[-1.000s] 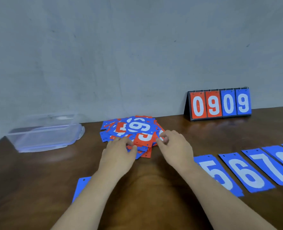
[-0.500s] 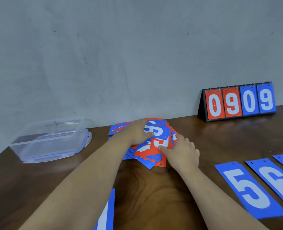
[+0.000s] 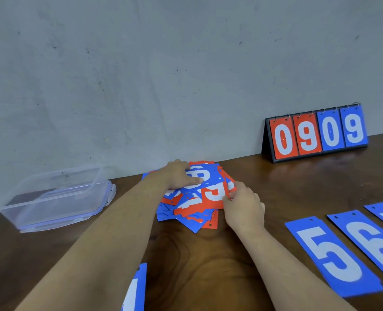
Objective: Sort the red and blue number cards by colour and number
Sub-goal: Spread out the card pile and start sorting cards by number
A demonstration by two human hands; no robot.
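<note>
Worktop: dark wood worktop (image 3: 276,187) set against a grey wall.
Pile: the mixed pile of cards (image 3: 192,212) lies at 12 o'clock from the person. Red and blue cards overlap askew, with white digits and punched holes.
Left: the left grip (image 3: 179,175) lies flat, fingers straight, on the top blue card (image 3: 205,176), probably to pin the heap against sliding.
Right: the right grip (image 3: 244,205) pinches the 3 o'clock edge of a red card (image 3: 215,194) between thumb and forefinger, seemingly to draw it out.
Sorted row: the blue 5 (image 3: 329,254) and blue 6 (image 3: 370,241) lie face up at 4 o'clock, in rising order.
Near edge: another blue card (image 3: 136,288) at 7 o'clock, its digit cut off.
Elsewhere: scoreboard (image 3: 316,133) at 2 o'clock and clear plastic box (image 3: 58,194) at 10 o'clock.
</note>
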